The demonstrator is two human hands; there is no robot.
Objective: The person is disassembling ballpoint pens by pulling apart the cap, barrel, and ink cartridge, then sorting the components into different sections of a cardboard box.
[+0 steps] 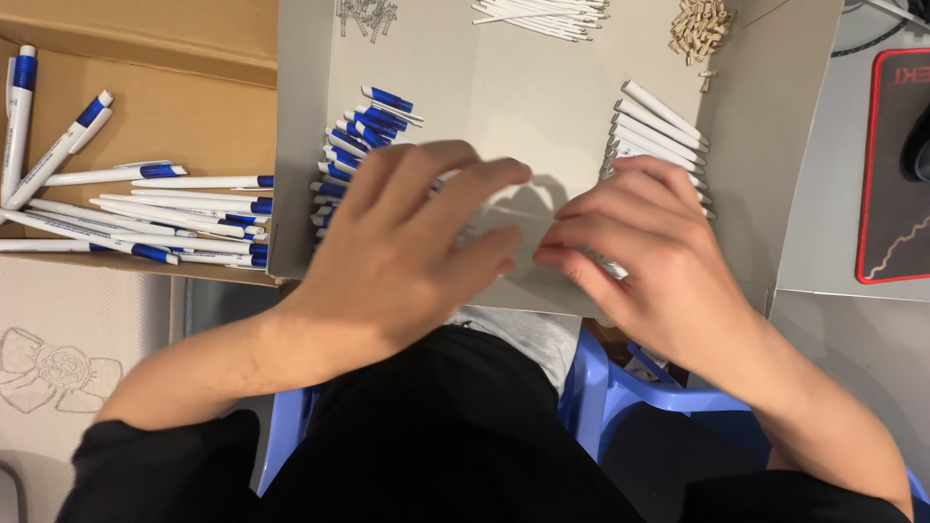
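Grey cardboard sheet: work surface beneath both hands.

Brown cardboard box: well to the left of the left hand, holding finished white-and-blue pens in a loose heap.

Left hand: palm down, fingers bent and drawn together at the tips; whether it pinches anything cannot be told, the fingertips being blurred.

Right hand: fingertips closed on a white pen barrel, which lies between the two hands, fingertips nearly meeting.

Blue pen caps: stacked just beyond the left hand's knuckles.

White barrels: rowed just beyond the right hand.

White refill rods: far edge, ahead of both hands.

Tan small parts: heap far ahead of the right hand.

Metal springs: far ahead of the left hand.
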